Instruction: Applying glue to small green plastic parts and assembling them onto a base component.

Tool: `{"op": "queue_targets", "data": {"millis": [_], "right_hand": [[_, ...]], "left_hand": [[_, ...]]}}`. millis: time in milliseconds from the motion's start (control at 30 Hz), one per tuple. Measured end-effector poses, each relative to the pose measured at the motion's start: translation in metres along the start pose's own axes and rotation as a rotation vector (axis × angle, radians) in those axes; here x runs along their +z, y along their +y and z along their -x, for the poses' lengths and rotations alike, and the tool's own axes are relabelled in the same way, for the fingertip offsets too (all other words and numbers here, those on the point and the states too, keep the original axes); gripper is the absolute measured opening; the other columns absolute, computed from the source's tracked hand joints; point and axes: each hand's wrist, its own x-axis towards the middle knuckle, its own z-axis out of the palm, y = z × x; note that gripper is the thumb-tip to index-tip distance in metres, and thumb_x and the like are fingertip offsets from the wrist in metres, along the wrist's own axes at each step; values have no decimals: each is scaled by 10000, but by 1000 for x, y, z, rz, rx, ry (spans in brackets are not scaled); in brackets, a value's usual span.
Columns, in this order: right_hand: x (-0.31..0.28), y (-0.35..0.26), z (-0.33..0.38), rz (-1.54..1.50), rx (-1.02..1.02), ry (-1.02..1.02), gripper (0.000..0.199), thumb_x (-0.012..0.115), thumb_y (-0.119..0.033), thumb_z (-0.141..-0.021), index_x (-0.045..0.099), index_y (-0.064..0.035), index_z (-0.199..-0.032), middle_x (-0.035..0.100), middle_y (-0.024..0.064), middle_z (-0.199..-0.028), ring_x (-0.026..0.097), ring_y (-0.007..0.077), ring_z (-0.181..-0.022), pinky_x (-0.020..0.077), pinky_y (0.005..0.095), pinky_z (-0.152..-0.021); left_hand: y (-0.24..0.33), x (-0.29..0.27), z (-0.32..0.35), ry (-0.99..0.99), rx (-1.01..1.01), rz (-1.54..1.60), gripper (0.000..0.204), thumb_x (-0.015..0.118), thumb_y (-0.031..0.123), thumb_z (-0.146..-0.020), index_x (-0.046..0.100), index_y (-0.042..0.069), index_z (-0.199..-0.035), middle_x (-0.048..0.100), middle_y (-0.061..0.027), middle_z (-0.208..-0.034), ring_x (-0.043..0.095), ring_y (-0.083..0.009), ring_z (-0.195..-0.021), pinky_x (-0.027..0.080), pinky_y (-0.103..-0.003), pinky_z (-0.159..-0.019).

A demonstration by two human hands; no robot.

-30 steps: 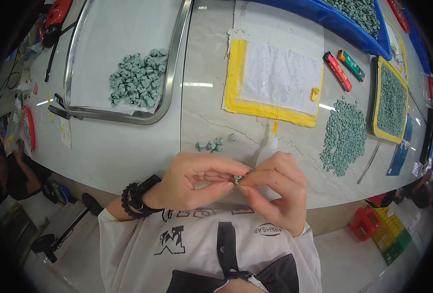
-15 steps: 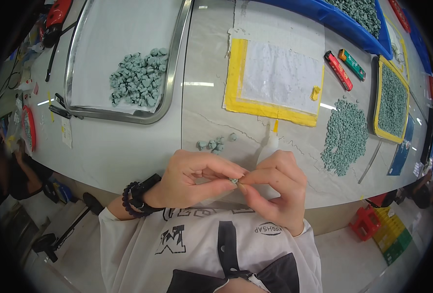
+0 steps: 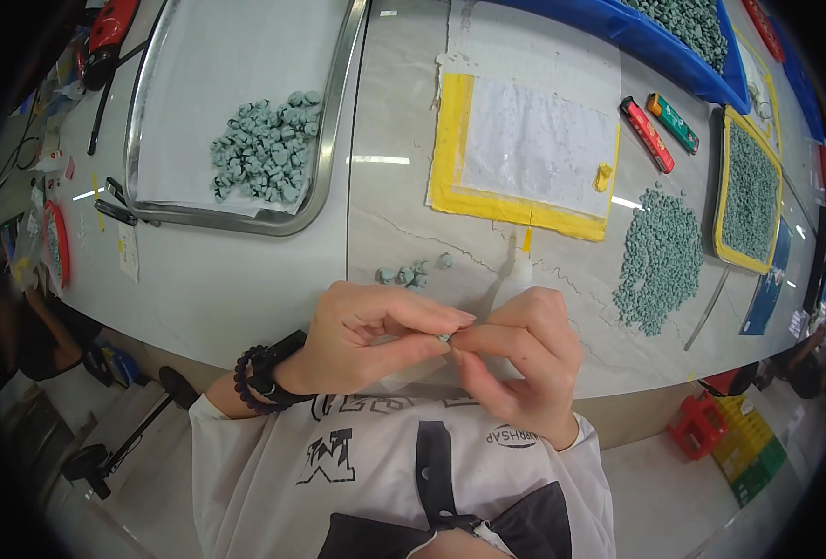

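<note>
Near the front edge of the table, my left hand (image 3: 361,340) pinches a small grey-green piece (image 3: 444,337) between thumb and fingertips. The fingertips of my right hand (image 3: 532,359) are closed at the same piece, and both hands cover most of it. Just beyond my right hand stands a white squeeze bottle (image 3: 517,274) with a narrow yellow tip, its lower part hidden. A few folded grey-green pieces (image 3: 405,276) lie past my left hand. To the right, a loose heap of small grey-green bits (image 3: 657,265) is spread on the table.
A metal tray (image 3: 327,140) at the far left holds larger grey-green pieces on white paper. Ahead lies a white sheet edged with yellow tape (image 3: 450,149). Red (image 3: 647,136) and green (image 3: 673,123) cutters, a yellow-rimmed tray (image 3: 722,244) and a blue bin (image 3: 608,23) stand at right.
My fingers have shifted slightly around the piece, and less of it shows now. My right thumb sits a little further left. The things on the table have stayed put.
</note>
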Motion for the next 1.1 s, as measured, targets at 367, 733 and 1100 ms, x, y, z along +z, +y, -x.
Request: {"op": "queue_targets", "data": {"millis": [367, 733, 1100], "right_hand": [[4, 1, -1, 85, -42, 76, 277, 735, -18, -541, 653, -70, -801, 554, 10, -722, 507, 185, -628, 352, 298, -600], [7, 2, 0, 163, -74, 105, 298, 747, 20, -531, 667, -51, -809, 560, 25, -705, 509, 189, -622, 362, 296, -591], [9, 3, 2, 144, -75, 115, 311, 743, 32, -540, 674, -52, -831, 562, 28, -714, 506, 186, -622, 362, 292, -583]], "left_hand": [[-3, -3, 1, -3, -51, 102, 170, 552, -117, -823, 565, -72, -986, 606, -265, -1073, 611, -276, -1023, 520, -344, -860], [0, 0, 1, 34, -111, 110, 212, 459, -104, -865, 513, -94, -1069, 594, -263, -1094, 609, -229, -1013, 524, -320, -852], [0, 0, 1, 3, -121, 155, 226, 438, -95, -874, 480, -87, -1097, 576, -256, -1123, 593, -222, -1035, 508, -326, -875]]}}
